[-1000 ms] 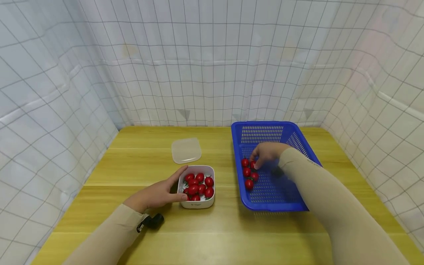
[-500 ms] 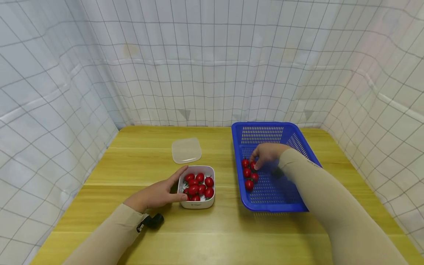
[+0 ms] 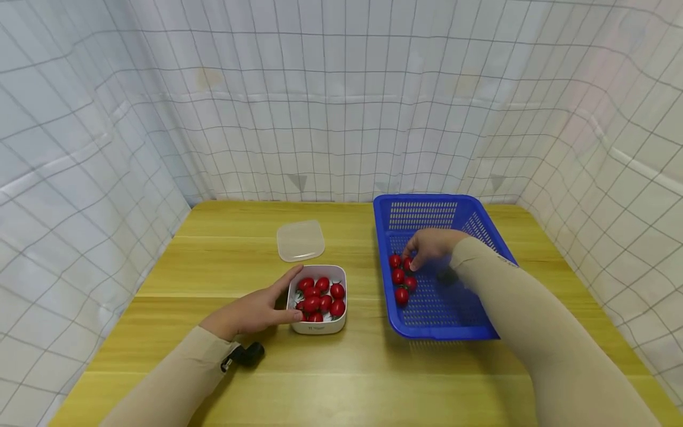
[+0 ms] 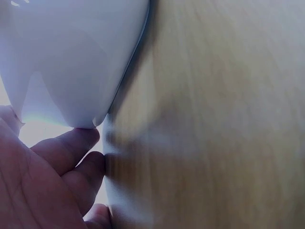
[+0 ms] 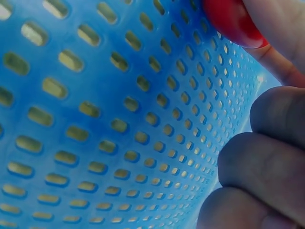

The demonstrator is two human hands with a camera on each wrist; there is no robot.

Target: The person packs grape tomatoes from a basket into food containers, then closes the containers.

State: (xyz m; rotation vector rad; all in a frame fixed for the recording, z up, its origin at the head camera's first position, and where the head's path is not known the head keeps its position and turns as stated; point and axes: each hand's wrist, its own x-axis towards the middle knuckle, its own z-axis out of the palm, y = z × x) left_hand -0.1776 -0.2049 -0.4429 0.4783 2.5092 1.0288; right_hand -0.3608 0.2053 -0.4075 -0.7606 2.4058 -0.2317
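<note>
My left hand (image 3: 251,312) holds the left side of a small white container (image 3: 318,327) filled with several cherry tomatoes (image 3: 320,296); thumb along the front, fingers round the back corner. The left wrist view shows that container's wall (image 4: 71,57) close against my fingers (image 4: 66,148). My right hand (image 3: 429,246) reaches into a blue perforated basket (image 3: 421,207) and pinches a cherry tomato (image 3: 408,264) at its fingertips. In the right wrist view that tomato (image 5: 228,21) sits against my fingers (image 5: 267,162) over the basket floor (image 5: 95,119). Three more tomatoes (image 3: 397,276) lie beside it.
A translucent lid (image 3: 300,241) lies flat on the wooden table (image 3: 352,367) behind the container. A black wrist camera (image 3: 246,354) sits at my left sleeve. White gridded cloth walls (image 3: 341,107) close in the table on three sides.
</note>
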